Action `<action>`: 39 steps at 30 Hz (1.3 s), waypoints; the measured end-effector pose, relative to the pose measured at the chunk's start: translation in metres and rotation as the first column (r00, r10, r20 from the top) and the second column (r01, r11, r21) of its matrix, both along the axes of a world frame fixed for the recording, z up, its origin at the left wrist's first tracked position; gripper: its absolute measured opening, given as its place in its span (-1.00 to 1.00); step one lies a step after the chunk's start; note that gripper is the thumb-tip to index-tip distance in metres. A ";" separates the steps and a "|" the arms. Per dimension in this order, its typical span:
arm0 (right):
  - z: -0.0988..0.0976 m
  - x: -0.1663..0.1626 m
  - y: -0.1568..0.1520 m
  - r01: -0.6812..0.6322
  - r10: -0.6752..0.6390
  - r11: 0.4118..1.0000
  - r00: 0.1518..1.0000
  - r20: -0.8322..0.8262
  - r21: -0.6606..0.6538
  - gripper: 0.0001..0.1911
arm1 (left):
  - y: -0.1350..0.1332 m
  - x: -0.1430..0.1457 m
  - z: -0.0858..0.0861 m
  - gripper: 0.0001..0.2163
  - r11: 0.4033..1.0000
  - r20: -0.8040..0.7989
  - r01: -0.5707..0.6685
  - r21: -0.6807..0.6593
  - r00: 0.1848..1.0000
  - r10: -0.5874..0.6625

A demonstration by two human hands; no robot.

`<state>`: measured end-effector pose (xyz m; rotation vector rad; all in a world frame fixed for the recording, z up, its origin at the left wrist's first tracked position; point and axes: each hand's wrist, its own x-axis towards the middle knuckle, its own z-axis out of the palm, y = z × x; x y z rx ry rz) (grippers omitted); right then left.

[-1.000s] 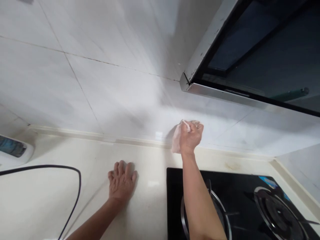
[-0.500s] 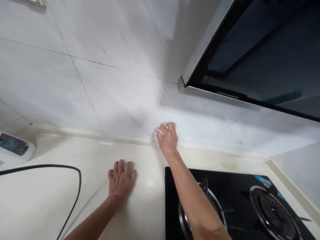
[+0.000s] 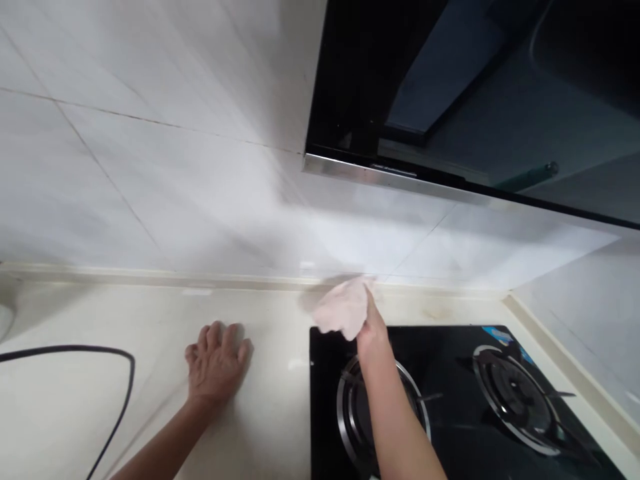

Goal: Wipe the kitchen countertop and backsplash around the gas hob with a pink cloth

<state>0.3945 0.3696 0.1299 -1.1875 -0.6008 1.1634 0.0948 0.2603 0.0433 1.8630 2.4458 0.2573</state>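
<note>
The left hand [image 3: 217,363] lay spread flat on the worktop [image 3: 125,320]; the right hand [image 3: 371,327] pinched a pale cloth [image 3: 344,308] at the back edge, just behind the hob [image 3: 450,347].

A crumpled pale pink cloth [image 3: 344,308] is hanging bunched from the right hand [image 3: 371,327], just above the hob [image 3: 450,343]. The left hand [image 3: 217,363] is resting flat on the counter [image 3: 125,313].
</note>
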 end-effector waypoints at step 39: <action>0.158 0.144 0.093 0.459 -0.554 0.786 0.224 0.801 0.415 -0.78 | 0.004 -0.001 0.011 -0.45 0.998 0.075 0.045 -0.036 0.996 -0.042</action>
